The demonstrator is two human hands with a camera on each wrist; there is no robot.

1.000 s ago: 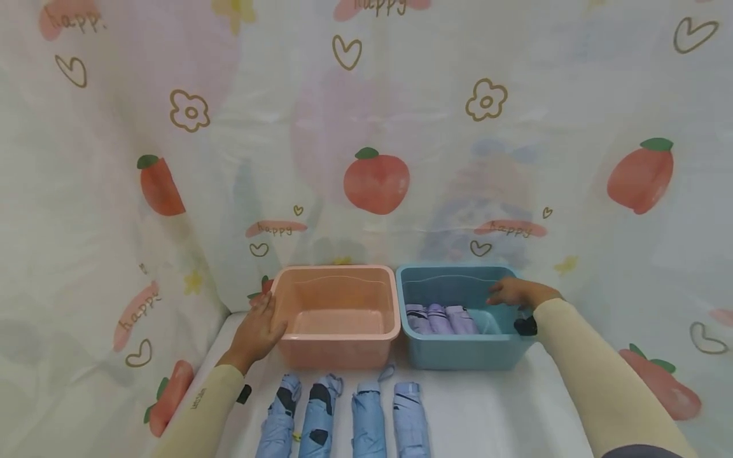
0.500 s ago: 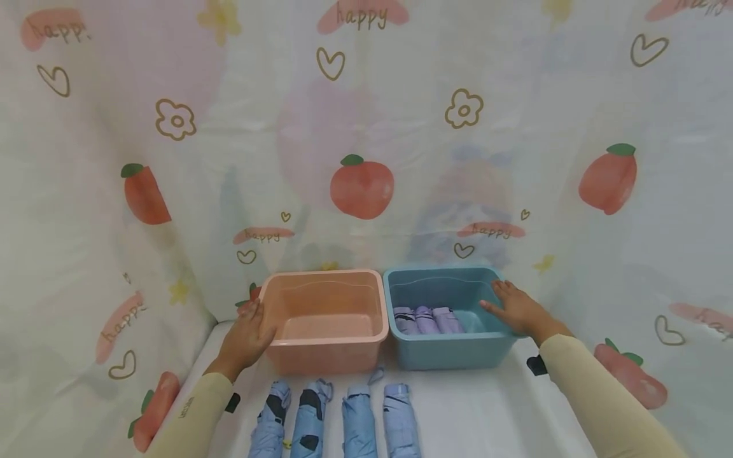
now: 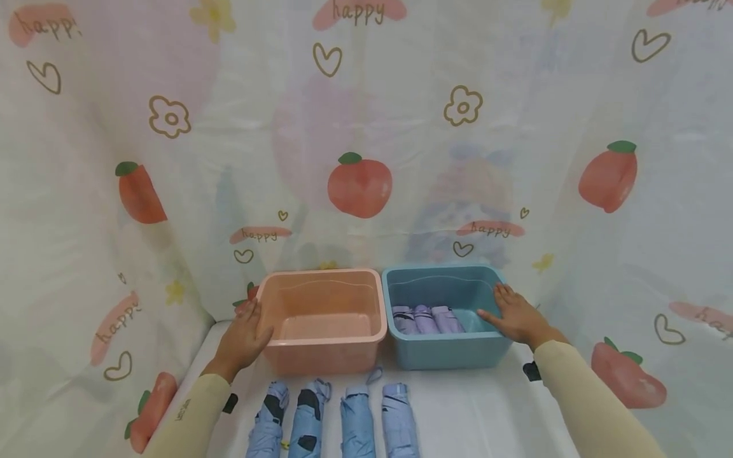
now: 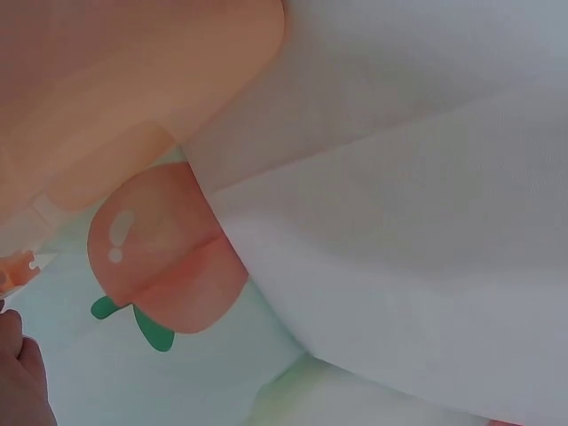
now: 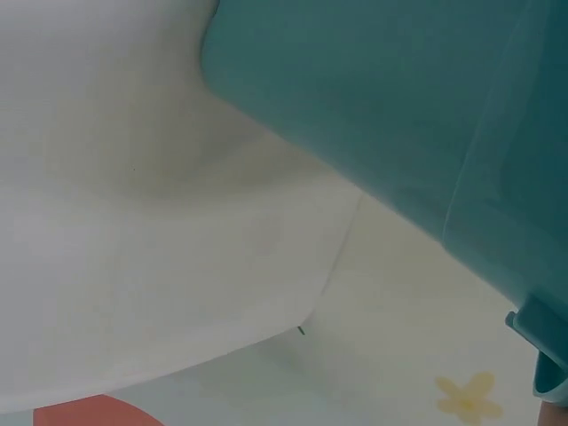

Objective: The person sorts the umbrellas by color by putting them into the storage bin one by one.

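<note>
1. In the head view, we see the left hand (image 3: 240,338) resting against the left end of the peach bin (image 3: 326,357), fingers straight and grasping nothing; the right hand (image 3: 518,318) rests at the right rim of the blue bin (image 3: 452,353), fingers extended, thumb spread apart, likewise with nothing in its grasp.
2. In the same view, three purple umbrellas (image 3: 425,320), rolled up, lie side by side inside the blue bin, toward its left; four rolled umbrellas (image 3: 357,423), blue to lavender, lie in a row on the white table (image 3: 475,410) before the bins; the two leftmost bear black patches.
3. We read "happy" several times in brown script over pink strokes on the backdrop (image 3: 412,114); the left sleeve (image 3: 191,413) carries small dark lettering, too blurred for us to make out.
4. In the left wrist view, we see the peach bin's side above a red fruit print (image 4: 169,253); only fingertips of the left hand show, at the lower left.
5. In the right wrist view, the blue bin's side fills the upper right; a yellow flower print (image 5: 468,399) sits below; just a sliver of the right hand shows.
</note>
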